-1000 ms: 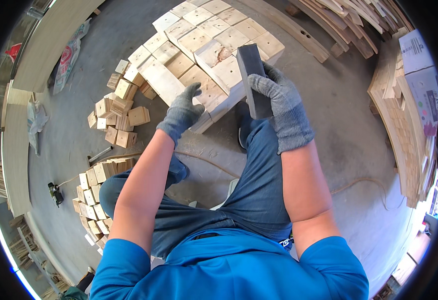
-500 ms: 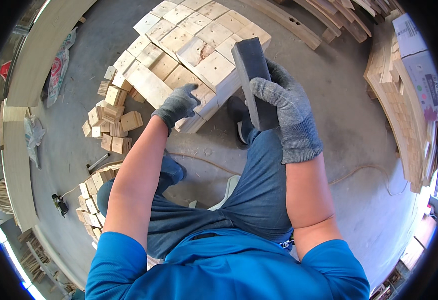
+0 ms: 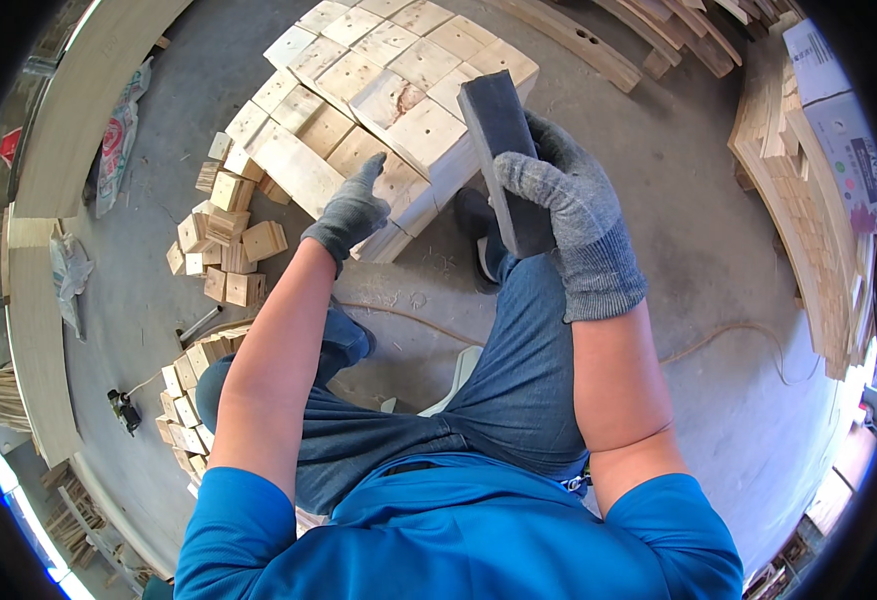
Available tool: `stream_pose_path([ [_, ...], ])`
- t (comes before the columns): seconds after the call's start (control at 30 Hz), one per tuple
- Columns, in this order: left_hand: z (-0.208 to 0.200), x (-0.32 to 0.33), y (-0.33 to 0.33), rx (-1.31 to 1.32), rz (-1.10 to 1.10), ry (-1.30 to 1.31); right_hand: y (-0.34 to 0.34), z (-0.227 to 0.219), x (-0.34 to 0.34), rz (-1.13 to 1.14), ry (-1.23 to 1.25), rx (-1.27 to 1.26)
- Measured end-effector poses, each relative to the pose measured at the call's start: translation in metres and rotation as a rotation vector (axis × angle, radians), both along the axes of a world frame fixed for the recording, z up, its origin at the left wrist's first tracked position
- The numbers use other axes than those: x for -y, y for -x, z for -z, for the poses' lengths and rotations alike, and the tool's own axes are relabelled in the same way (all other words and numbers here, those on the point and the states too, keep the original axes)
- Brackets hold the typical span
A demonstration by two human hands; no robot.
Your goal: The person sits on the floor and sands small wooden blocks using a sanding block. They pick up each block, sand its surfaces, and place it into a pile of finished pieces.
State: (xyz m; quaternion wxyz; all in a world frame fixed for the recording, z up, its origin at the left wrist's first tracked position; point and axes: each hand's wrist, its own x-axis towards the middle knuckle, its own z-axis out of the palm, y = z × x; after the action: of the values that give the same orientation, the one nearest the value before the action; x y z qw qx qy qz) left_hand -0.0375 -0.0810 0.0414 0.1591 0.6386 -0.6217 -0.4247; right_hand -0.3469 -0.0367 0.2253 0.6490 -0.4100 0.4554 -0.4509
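Note:
My right hand, in a grey knit glove, grips a long dark grey rectangular block. The thumb lies across the block's face, and its upper end tilts slightly left. My left hand, gloved alike, is at the near edge of a stack of pale wooden blocks. One finger points out over the blocks and the others are partly curled. Nothing shows in that hand; whether it touches the wood I cannot tell. The stacked blocks are fitted closely in rows, and several have small holes.
Loose wooden blocks lie heaped left of the stack, with more blocks beside my left leg. A cord runs over the floor. Curved boards and a cardboard box stand at the right; planks lie beyond.
My left hand has shifted slightly left, and a finger now stretches out farther. The dark block in my right hand has moved slightly left and up.

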Motion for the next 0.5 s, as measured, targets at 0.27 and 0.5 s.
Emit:
stream_pose_path([
  [0.27, -0.027, -0.018, 0.027, 0.019, 0.11, -0.181, 0.001, -0.001, -0.001, 0.001, 0.006, -0.03],
  [0.5, -0.019, -0.032, 0.025, 0.102, 0.196, 0.06, 0.001, -0.007, -0.004, -0.001, -0.009, -0.007],
])
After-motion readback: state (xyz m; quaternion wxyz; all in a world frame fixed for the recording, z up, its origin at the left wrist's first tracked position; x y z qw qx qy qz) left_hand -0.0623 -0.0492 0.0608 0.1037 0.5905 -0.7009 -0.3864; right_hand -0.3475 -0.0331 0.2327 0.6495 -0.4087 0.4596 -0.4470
